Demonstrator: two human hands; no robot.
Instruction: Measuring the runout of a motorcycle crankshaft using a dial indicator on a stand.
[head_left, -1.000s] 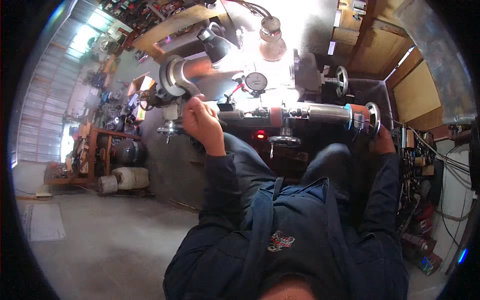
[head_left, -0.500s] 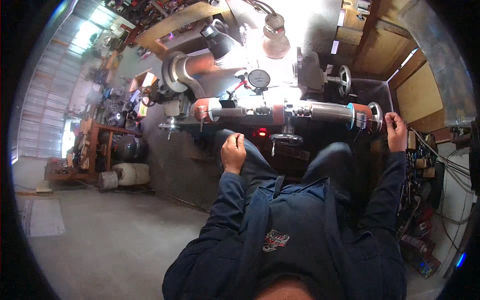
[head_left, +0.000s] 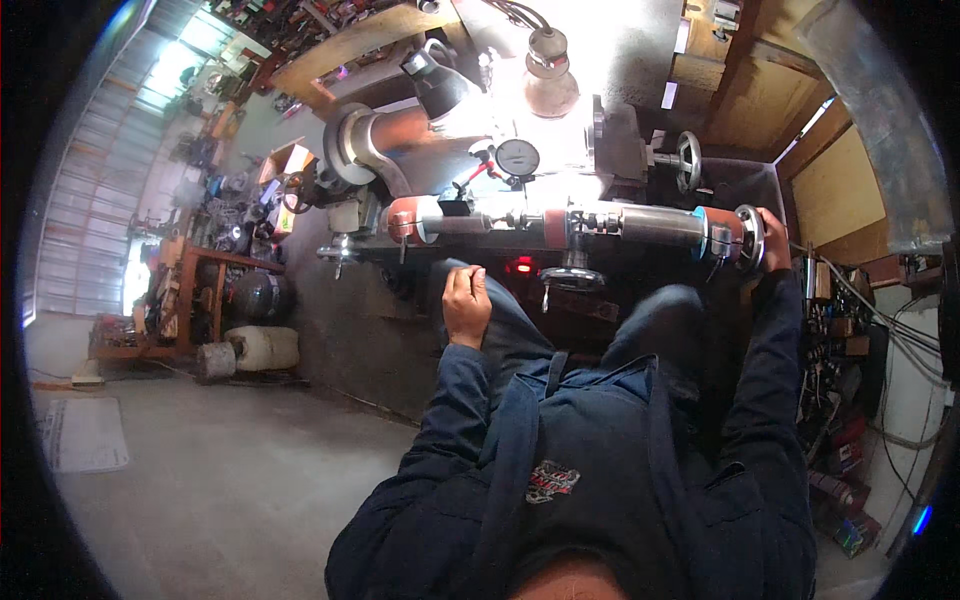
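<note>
My right hand (head_left: 773,240) has its fingers around the outer side of a chrome handwheel (head_left: 750,238) at the right end of a long machine bed. My left hand (head_left: 467,305) is closed in a loose fist by my left knee, below the machine, and nothing shows in it. Along the bed run a bare metal cylinder (head_left: 660,224) and an orange collar (head_left: 717,230) beside the handwheel. A round dial indicator (head_left: 517,158) with a red arm stands above the middle of the bed. Below the centre hangs a second handwheel (head_left: 573,279) with a small crank handle.
A dark lamp head (head_left: 440,82) and a bulb-shaped machine part (head_left: 550,85) rise behind the bed, in bright light. Another handwheel (head_left: 689,162) sticks out at the back right. A red light (head_left: 522,265) glows under the bed. Cluttered shelving (head_left: 840,330) stands at my right.
My right hand has moved left and slightly up from beside the end handwheel onto its rim. My left hand stays in the same place.
</note>
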